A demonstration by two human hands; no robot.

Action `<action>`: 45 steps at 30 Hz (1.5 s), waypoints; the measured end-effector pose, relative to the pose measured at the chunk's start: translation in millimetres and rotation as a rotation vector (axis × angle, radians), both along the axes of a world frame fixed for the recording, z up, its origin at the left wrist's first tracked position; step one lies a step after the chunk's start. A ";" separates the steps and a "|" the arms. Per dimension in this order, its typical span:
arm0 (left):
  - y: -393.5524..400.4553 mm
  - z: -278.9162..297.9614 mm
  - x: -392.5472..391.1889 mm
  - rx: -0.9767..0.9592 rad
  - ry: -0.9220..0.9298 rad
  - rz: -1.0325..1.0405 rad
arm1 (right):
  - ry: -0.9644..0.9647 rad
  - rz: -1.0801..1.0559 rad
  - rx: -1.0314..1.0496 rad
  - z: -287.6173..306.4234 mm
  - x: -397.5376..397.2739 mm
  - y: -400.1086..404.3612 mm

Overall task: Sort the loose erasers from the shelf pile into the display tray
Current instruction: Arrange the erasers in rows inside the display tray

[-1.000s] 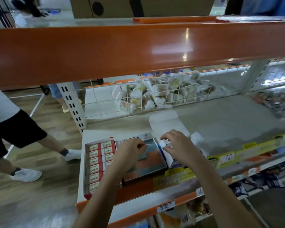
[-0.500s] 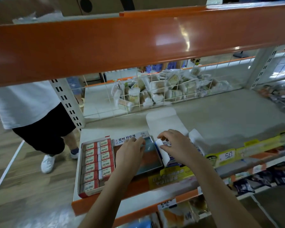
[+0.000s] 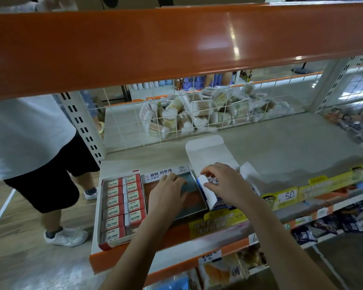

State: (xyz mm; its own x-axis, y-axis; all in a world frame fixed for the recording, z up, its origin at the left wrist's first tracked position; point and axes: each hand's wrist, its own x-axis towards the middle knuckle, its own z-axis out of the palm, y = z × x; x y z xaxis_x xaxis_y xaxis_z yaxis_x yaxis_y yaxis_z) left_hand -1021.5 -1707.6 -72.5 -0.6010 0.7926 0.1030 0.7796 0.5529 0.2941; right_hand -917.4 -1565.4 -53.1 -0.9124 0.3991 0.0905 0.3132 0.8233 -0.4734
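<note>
The display tray [image 3: 194, 203], a shallow box with a Korean label on its back wall, sits at the shelf's front edge. My left hand [image 3: 168, 192] reaches into it with its back to the camera and its fingers bent down at the tray's back wall; what they hold is hidden. Right beside the tray lies an open white and blue box [image 3: 222, 203] with its lid flap [image 3: 208, 152] folded back. My right hand [image 3: 225, 185] hovers over that box, thumb and fingers pinching its white side flap. No loose eraser shows in either hand.
A red tray of 2B erasers [image 3: 122, 208] in two rows stands left of the display tray. A wire basket [image 3: 197, 120] of cotton swabs lines the shelf's back. An orange shelf beam [image 3: 176, 45] hangs overhead. A person in black shorts [image 3: 44, 172] stands at the left.
Both hands stay at the tray and the box, barely shifted. The person at the left has walked closer to the shelf end.
</note>
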 end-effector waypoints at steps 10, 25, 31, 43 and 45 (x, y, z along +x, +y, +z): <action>4.2 8.4 -10.5 -0.021 0.015 -0.087 | -0.015 0.000 0.008 10.2 -3.3 -3.6; 166.2 46.5 58.0 -0.049 0.291 -0.475 | -0.146 -0.404 0.306 40.9 80.7 100.0; 260.3 34.0 131.7 -0.090 0.244 -0.556 | -0.264 -0.515 0.291 32.0 162.4 179.4; 427.8 16.6 225.9 -0.168 0.159 -0.655 | -0.320 -0.717 0.130 6.2 299.8 320.4; 456.1 15.0 232.4 -0.175 0.162 -0.675 | -0.313 -0.730 0.110 2.1 309.4 343.8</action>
State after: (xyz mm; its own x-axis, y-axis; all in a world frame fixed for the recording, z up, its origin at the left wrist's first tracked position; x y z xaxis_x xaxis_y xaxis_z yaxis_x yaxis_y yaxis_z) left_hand -789.2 -1251.4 -57.5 0.0383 0.9992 -0.0130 0.9946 -0.0369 0.0972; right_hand -607.9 -1221.6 -51.0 -0.4138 0.9088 -0.0529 0.8956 0.3960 -0.2027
